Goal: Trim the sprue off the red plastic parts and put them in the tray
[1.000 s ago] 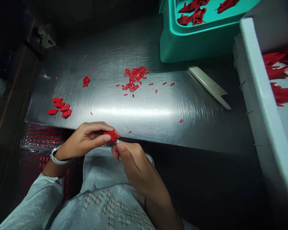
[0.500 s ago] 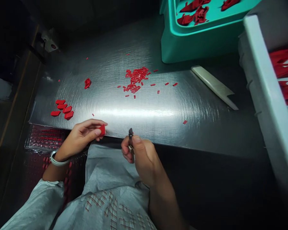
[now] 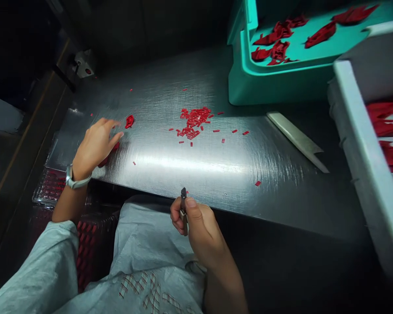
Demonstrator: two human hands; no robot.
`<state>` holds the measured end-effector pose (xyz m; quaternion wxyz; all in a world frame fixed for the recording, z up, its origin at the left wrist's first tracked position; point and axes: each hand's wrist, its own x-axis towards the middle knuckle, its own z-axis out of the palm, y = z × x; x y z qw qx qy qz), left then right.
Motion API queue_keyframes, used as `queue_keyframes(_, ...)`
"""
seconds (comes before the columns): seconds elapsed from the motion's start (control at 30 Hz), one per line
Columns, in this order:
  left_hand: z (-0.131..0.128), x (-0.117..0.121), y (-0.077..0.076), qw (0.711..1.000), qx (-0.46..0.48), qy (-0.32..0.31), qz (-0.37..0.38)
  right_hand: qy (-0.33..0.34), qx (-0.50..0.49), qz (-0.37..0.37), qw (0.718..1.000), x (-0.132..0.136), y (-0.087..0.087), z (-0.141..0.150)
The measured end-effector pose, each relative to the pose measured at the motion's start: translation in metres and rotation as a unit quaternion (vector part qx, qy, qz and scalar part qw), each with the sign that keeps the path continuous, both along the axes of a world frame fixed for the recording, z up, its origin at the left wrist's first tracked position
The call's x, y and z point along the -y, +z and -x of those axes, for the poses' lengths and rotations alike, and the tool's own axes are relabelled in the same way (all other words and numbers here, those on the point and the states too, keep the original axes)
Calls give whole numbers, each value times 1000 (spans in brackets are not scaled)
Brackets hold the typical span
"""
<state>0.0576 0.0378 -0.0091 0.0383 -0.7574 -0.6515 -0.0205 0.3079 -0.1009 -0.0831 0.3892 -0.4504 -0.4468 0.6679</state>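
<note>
My left hand (image 3: 94,146) lies on the left part of the steel table (image 3: 216,165), fingers stretched out flat over a few red plastic pieces (image 3: 108,153) that are mostly hidden under it. A crumpled red piece (image 3: 129,121) sits just beyond its fingertips. My right hand (image 3: 194,220) hovers at the table's near edge, above my lap, closed round a small dark cutting tool (image 3: 183,204) held upright between thumb and fingers.
A pile of tiny red offcuts (image 3: 194,122) lies mid-table. A teal tray (image 3: 265,89) with red parts stands at the back right, beside a white tray (image 3: 353,139) with red parts. A white strip (image 3: 296,139) lies near them. A clear tray (image 3: 49,187) sits below the table's left edge.
My left hand carried the red piece away from my right hand and out to the left, down among the red pieces on the table. My right hand stayed near the edge with the tool.
</note>
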Motion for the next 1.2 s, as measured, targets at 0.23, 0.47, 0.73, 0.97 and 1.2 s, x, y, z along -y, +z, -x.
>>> queue_keyframes(0.23, -18, -78, -16, 994, 90, -27, 47, 9, 15, -14, 1000, 2, 3, 1)
queue_keyframes(0.47, -47, 4, 10, 840, 507, -109, 157, -38, -21, -31, 999, -1, 6, 7)
queue_keyframes(0.73, -99, 89, -26, 605, 782, -18, 151, -50, -136, -49, 988, 5, 12, 23)
queue_keyframes(0.97, -107, 106, -35, 624, 772, -47, 108, -60, -126, -61, 988, 9, 14, 21)
queue_keyframes(1.2, -103, 107, -35, 684, 720, -111, 31, -42, -89, -87, 991, 9, 23, 16)
